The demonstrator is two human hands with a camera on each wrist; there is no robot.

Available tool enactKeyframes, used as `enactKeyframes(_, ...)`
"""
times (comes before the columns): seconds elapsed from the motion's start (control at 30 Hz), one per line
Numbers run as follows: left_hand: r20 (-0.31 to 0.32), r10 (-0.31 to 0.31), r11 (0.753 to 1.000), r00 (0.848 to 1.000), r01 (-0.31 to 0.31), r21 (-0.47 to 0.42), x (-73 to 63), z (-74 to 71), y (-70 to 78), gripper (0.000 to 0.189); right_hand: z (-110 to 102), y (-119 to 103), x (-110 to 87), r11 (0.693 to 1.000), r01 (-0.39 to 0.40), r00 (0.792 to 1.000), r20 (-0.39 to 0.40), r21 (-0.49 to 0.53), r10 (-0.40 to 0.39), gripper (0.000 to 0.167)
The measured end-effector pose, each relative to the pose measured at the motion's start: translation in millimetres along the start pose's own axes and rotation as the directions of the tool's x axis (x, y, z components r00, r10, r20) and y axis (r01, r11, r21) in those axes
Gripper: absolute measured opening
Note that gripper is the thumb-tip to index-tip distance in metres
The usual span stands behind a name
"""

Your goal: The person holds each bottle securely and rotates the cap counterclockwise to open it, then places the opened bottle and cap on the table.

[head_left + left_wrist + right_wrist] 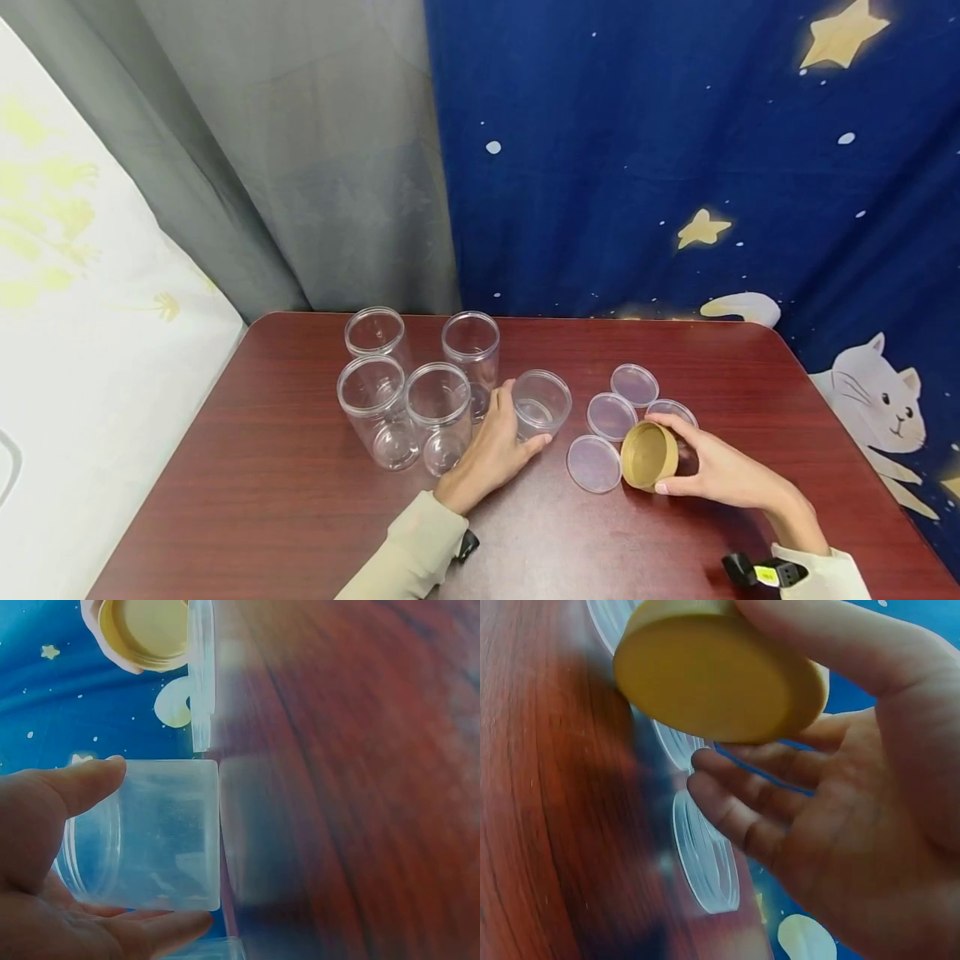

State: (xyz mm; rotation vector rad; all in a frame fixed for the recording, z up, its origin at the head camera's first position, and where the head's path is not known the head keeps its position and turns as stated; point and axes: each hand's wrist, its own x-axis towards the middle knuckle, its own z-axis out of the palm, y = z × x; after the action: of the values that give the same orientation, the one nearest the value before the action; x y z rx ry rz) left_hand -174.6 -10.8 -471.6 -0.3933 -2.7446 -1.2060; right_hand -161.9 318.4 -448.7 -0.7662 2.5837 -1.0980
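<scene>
A short clear plastic jar (542,402), with its mouth up, stands on the table. My left hand (491,446) grips it from the left, thumb on the near side and fingers around the far side. In the left wrist view the jar (161,832) has its base at the tabletop. My right hand (731,473) pinches a gold lid (648,455) by its rim. That lid is tilted up, its hollow inside toward the head camera. In the right wrist view the flat top of the gold lid (712,679) shows, with the other fingers spread below it.
Several tall clear jars (373,400) stand open to the left of my left hand. Several clear lids (594,464) lie flat between my hands, one partly behind the gold lid. Curtains (570,208) hang behind the red-brown table (285,492).
</scene>
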Motion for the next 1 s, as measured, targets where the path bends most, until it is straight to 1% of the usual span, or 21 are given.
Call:
enactKeyframes(0.17,-0.001,-0.031,1.000,1.000,0.031,-0.001,1.5,-0.2,-0.7,0.090,0,4,-5.6,0.997,-0.037,0.999,0.007,-0.074,0.037,0.086)
enactKeyframes(0.33,-0.001,-0.040,0.999,0.999,0.040,-0.023,3.0,-0.8,-1.3,0.088,5,7,-7.4,0.992,-0.016,0.999,-0.030,-0.122,0.012,0.085)
enactKeyframes(0.43,0.003,-0.039,0.999,0.999,0.039,-0.033,3.7,-0.4,-1.5,0.087,9,7,-8.9,0.982,-0.011,0.998,-0.069,-0.191,-0.002,0.085)
enactKeyframes(0.57,0.005,-0.042,0.998,0.999,0.042,-0.046,3.9,0.5,-2.0,0.087,14,6,-10.4,0.963,-0.036,0.994,-0.105,-0.269,0.008,0.086)
enactKeyframes(0.83,0.002,-0.055,0.997,0.999,0.055,-0.050,3.7,1.6,-3.0,0.086,20,3,-9.7,0.929,-0.070,0.993,-0.115,-0.362,0.030,0.089)
enactKeyframes(1.0,0.005,-0.067,0.997,0.998,0.067,-0.041,3.0,1.7,-3.2,0.086,23,1,-7.0,0.916,-0.058,0.992,-0.125,-0.398,0.008,0.085)
